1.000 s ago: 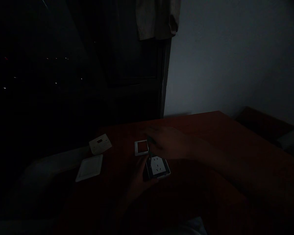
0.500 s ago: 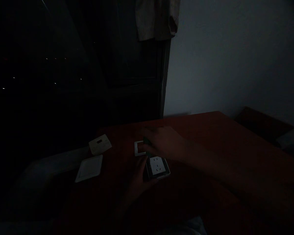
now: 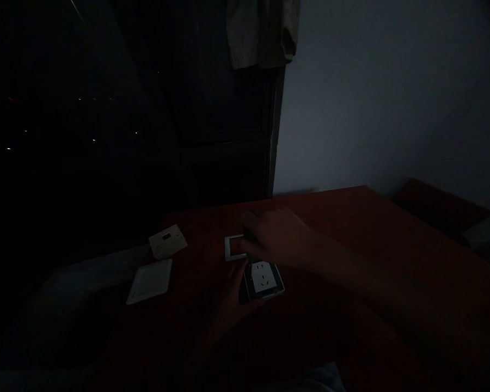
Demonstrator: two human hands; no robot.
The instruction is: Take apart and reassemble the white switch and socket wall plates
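A wall socket (image 3: 264, 276) with a white face and dark surround lies on the reddish table. My left hand (image 3: 231, 302) is closed around its left and near sides, thumb along the near edge. Above its far left corner, my right hand (image 3: 277, 234) grips a screwdriver (image 3: 251, 268); the handle is mostly hidden in the fingers, and the thin shaft points down at the socket's left side. Just beyond lies a white square frame (image 3: 227, 249), partly covered by my right hand. The dim light hides the screwdriver's tip.
To the left lie a white plate (image 3: 150, 280) and a pale card with a small slot (image 3: 173, 247). The table (image 3: 343, 209) meets a pale wall (image 3: 371, 98). A cloth (image 3: 261, 38) hangs over a dark window with small lights.
My right hand has turned and its fingers have curled in tighter around the screwdriver's green handle, which is now mostly covered. My left hand and the socket stay about where they were.
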